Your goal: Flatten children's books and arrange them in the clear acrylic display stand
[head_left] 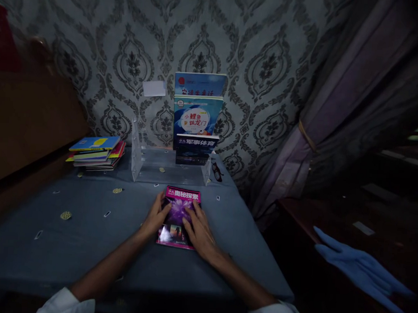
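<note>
A purple and pink book point(177, 218) lies face up on the blue tablecloth, its title at the far end. My left hand point(155, 214) holds its left edge, thumb on the cover. My right hand point(198, 228) rests on its right side with fingers spread over the cover. Behind the book stands a clear acrylic rack point(136, 159). Upright at the rack's right side are a dark book point(196, 151), a blue book with a white circle point(197, 114) and a taller blue book point(200, 83), one behind another.
A pile of books point(97, 151) sits at the table's back left. Glasses point(217, 172) lie right of the rack. A blue glove point(360, 272) rests on dark furniture at the right, beside a curtain point(323, 111). A white card point(154, 88) shows against the wall.
</note>
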A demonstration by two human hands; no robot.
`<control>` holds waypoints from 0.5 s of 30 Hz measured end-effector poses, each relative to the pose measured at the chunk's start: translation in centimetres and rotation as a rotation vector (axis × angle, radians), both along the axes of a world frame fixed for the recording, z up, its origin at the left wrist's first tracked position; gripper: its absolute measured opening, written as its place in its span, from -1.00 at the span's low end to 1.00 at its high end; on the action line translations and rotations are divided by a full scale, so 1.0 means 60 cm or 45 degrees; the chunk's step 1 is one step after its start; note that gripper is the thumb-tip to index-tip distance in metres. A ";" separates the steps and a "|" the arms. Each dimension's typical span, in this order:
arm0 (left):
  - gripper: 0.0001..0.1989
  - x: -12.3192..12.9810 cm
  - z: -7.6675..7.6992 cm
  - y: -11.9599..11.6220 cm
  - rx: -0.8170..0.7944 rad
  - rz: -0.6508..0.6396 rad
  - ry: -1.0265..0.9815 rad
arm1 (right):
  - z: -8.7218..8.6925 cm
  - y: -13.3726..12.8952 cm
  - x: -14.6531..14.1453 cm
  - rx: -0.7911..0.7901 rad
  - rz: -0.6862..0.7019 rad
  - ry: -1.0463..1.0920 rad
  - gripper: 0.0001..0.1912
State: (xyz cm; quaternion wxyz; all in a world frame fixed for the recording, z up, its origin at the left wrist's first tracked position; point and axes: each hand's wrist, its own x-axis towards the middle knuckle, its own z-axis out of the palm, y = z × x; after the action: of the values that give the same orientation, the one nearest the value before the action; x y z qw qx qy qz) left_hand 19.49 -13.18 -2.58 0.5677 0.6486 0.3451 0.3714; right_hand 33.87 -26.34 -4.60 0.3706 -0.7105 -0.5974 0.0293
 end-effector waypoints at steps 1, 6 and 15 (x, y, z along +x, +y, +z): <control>-0.38 0.007 0.002 -0.003 -0.162 0.071 -0.080 | 0.000 0.000 0.000 0.006 0.005 0.002 -0.52; -0.58 0.033 0.016 -0.029 -0.532 0.216 -0.319 | 0.002 0.004 -0.006 0.031 -0.016 0.065 -0.47; -0.45 0.018 0.039 -0.051 -0.222 0.075 -0.456 | -0.010 0.010 0.016 0.250 -0.195 0.513 -0.23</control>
State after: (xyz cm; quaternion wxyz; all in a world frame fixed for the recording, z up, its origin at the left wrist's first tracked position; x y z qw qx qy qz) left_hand 20.54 -16.23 -0.27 0.6628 0.5102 0.2883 0.4661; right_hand 34.80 -25.75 -5.19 0.5507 -0.6941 -0.4559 0.0840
